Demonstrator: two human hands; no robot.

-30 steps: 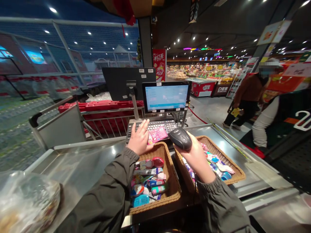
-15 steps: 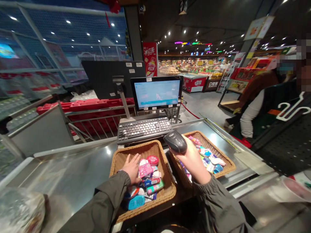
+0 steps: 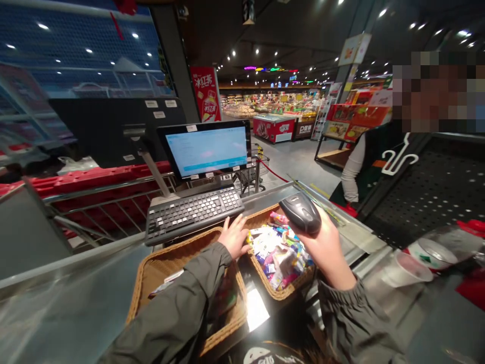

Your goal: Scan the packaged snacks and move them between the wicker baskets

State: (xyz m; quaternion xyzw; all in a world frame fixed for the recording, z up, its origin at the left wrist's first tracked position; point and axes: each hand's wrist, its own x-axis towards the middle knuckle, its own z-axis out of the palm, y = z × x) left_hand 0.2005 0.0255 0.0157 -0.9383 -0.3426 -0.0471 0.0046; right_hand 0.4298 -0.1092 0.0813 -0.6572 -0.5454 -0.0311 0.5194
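My right hand [image 3: 329, 247] is wrapped round a black handheld barcode scanner [image 3: 301, 212], held above the right wicker basket [image 3: 282, 294]. That basket holds many small packaged goods [image 3: 278, 253] in bright wrappers. My left hand [image 3: 234, 237] has its fingers apart and nothing in them. It is over the gap between the baskets, by the left edge of the right one; whether it touches the rim I cannot tell. My left sleeve crosses the left wicker basket [image 3: 138, 283] and hides most of its contents.
A black keyboard [image 3: 195, 210] and a lit monitor [image 3: 208, 151] stand behind the baskets. A second, dark screen [image 3: 113, 129] faces away at left. The metal counter [image 3: 76, 308] extends left. At right are a white hanger [image 3: 397, 156], a plastic tub [image 3: 411, 268] and a person [image 3: 354, 167].
My left hand has moved right, out of the left basket to the edge of the right one. The scanner stays in my right hand. The view has turned right.
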